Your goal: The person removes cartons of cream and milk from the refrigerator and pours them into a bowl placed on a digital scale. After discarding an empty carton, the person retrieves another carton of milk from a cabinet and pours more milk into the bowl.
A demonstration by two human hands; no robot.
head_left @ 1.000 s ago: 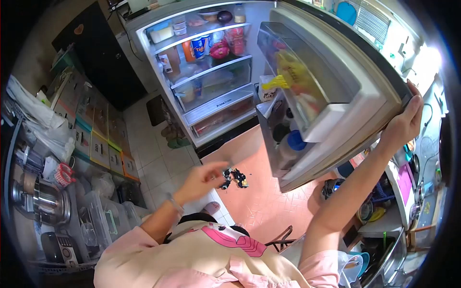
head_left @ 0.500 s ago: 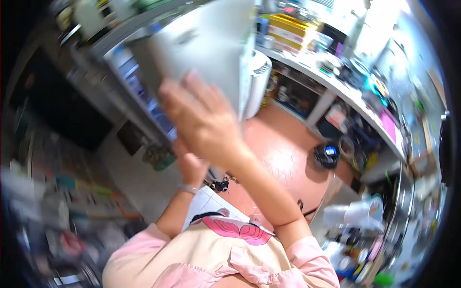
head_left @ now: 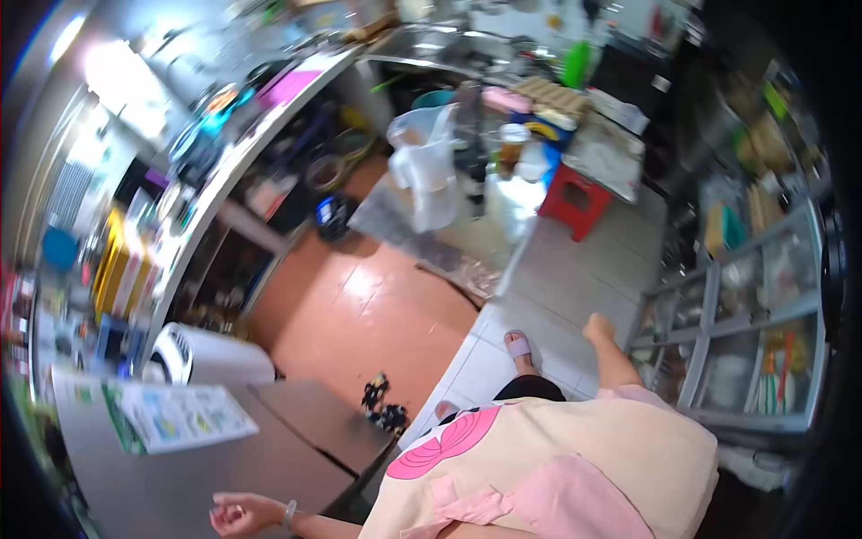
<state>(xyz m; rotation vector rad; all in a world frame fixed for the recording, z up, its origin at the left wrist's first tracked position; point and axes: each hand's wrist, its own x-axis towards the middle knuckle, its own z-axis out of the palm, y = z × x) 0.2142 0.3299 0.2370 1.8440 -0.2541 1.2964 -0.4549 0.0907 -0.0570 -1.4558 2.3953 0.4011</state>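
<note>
At the lower left, my left hand (head_left: 241, 515), with a bracelet at its wrist, is beside the grey-brown refrigerator (head_left: 278, 463). Its fingers are loosely curled, the thumb lies apart from them, and I see nothing in the hand. My right hand (head_left: 600, 329) hangs over the tiled floor (head_left: 566, 287) on the other side of my body, fingers closed and nothing visible in them. A printed leaflet (head_left: 184, 418) lies against the refrigerator's surface. The refrigerator doors look closed, with a dark seam between two panels.
A white cylindrical appliance (head_left: 215, 356) stands beyond the refrigerator. Left of the orange floor (head_left: 359, 314) runs a cluttered counter (head_left: 220, 180). Ahead are a clear plastic jug (head_left: 426, 175) and a red stool (head_left: 575, 199). A glass-fronted cabinet (head_left: 705, 328) is at the right.
Both hands were close together at the open refrigerator door; now they are apart, off it, and the door looks closed. My view has turned right, toward the jug, stool and cabinet.
</note>
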